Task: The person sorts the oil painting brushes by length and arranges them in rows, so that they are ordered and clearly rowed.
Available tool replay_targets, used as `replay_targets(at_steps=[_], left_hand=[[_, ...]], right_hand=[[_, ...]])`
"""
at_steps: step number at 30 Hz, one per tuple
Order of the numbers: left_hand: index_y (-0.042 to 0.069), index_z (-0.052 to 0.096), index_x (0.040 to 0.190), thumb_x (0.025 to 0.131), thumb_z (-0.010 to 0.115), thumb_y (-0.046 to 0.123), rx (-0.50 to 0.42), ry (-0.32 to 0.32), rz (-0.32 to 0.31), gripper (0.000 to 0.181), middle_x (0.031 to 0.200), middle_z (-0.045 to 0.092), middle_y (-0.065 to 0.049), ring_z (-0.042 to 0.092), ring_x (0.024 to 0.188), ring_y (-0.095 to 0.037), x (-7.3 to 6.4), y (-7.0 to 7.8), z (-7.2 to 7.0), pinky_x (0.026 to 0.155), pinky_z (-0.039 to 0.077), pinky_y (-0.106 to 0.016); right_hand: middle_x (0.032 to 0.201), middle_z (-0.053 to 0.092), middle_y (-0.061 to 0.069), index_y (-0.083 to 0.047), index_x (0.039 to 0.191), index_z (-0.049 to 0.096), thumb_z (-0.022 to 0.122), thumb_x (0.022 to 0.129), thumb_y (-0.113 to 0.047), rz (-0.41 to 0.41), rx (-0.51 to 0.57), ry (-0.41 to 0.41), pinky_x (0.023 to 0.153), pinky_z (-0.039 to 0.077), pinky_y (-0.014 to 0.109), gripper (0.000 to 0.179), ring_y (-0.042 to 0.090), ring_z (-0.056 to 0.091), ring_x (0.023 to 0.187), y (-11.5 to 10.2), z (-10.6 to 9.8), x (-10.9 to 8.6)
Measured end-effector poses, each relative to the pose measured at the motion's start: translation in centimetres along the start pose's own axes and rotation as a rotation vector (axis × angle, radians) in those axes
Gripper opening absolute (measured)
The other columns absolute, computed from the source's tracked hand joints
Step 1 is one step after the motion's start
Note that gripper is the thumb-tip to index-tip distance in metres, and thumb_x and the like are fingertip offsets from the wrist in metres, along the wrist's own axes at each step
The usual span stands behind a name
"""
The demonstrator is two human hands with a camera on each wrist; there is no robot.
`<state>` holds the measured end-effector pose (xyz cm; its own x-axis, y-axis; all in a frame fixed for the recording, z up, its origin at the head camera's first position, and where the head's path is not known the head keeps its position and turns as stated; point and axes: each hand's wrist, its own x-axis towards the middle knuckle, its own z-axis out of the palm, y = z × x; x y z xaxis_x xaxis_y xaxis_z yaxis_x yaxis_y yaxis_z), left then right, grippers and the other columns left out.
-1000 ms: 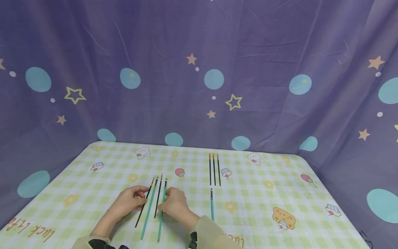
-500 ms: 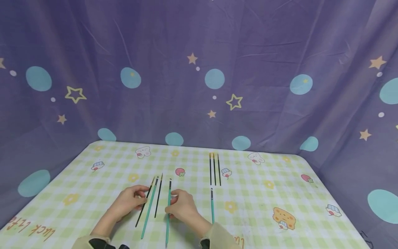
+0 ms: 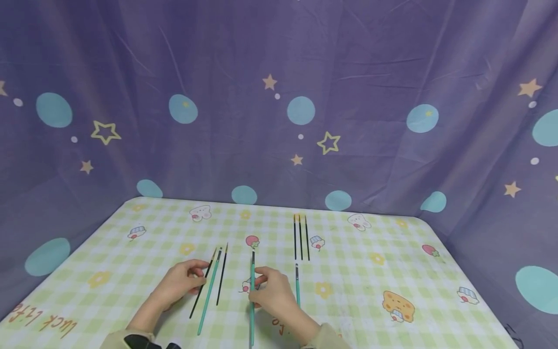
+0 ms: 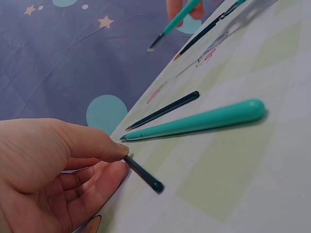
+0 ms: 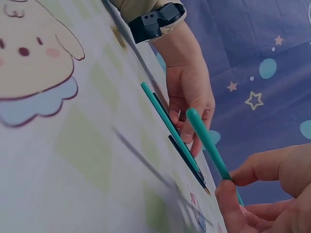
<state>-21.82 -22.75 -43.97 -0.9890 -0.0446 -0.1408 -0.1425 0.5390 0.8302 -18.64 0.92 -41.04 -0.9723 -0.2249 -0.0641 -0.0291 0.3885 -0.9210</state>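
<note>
My left hand (image 3: 178,281) pinches a thin black paintbrush (image 4: 146,175) between thumb and fingers, low at the table. Just right of it lie a teal paintbrush (image 3: 209,291) and another black paintbrush (image 3: 222,274), bristles pointing away. In my right hand (image 3: 275,292) a second teal paintbrush (image 3: 252,315) is pinched by thumb and fingertips. The right wrist view shows this teal brush raised off the cloth, its shadow (image 5: 146,155) apart from it. Part of the black brush is hidden behind the left fingers in the head view.
Toward the back, three black paintbrushes (image 3: 301,240) lie side by side. Nearer, a teal paintbrush (image 3: 297,281) lies partly behind the right hand. A green checked cloth (image 3: 362,291) covers the table, and a purple curtain (image 3: 244,160) hangs behind it.
My right hand has carried its teal paintbrush rightward, away from the group by the left hand, and the brush has turned more upright in view. The left hand stays in place.
</note>
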Motion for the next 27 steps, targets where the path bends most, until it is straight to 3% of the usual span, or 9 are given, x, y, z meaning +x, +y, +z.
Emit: replay_targets(at_steps=[27], left_hand=[[0.000,0.057,0.118,0.078,0.065,0.003,0.014,0.004,-0.003,0.041,0.085,0.055,-0.007,0.055,0.060,-0.017,-0.2,0.2,-0.1,0.053,0.051,-0.029]], right_hand=[[0.088,0.057,0.004,0.001,0.124,0.052,0.063,0.067,0.000,0.039,-0.061,0.022,0.048,0.051,0.028,0.057,0.013,0.057,0.059,2.7,-6.2,-3.0]])
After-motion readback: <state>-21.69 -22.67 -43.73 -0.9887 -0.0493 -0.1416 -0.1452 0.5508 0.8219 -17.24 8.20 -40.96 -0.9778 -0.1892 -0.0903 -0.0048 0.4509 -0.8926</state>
